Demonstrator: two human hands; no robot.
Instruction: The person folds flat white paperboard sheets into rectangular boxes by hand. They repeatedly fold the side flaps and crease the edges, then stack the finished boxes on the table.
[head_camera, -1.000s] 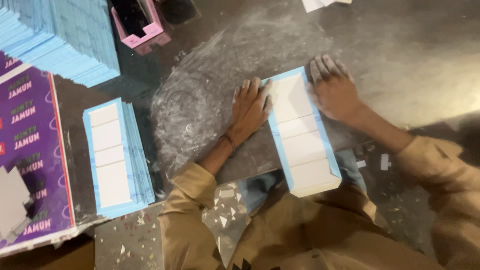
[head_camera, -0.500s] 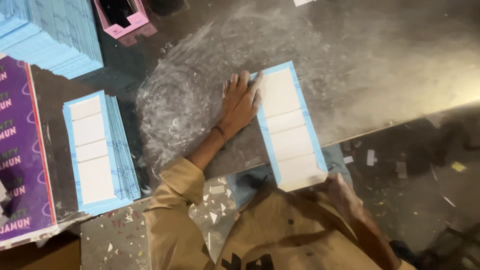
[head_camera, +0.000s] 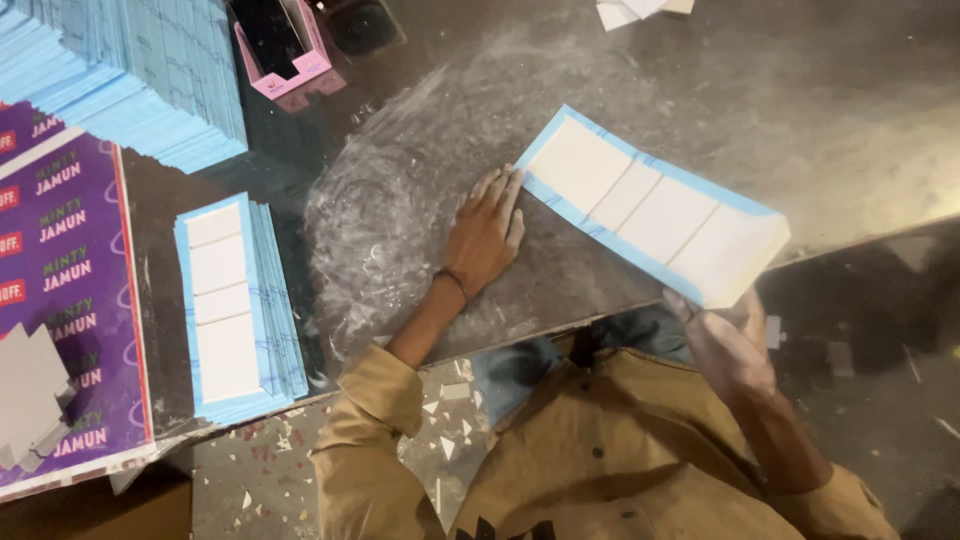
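A stack of flat blue-edged white cardboard blanks (head_camera: 650, 210) lies slanted on the dark worktable (head_camera: 620, 60), one corner jutting past the table's front edge. My left hand (head_camera: 487, 232) rests flat on the table, its fingertips against the stack's left end. My right hand (head_camera: 728, 345) is below the table edge and grips the stack's near right corner from underneath.
A second stack of the same blanks (head_camera: 235, 305) lies at the left. A tall pile of blue sheets (head_camera: 130, 75) fills the far left corner, with a pink box (head_camera: 285, 50) beside it. Purple printed sheets (head_camera: 60, 290) lie at the left edge. Paper scraps litter the floor (head_camera: 440, 420).
The stack has swung from lying straight away from me to lying slanted rightwards. My right hand left its top, dropped below the table edge and took its near corner. My left hand stayed at its left end.
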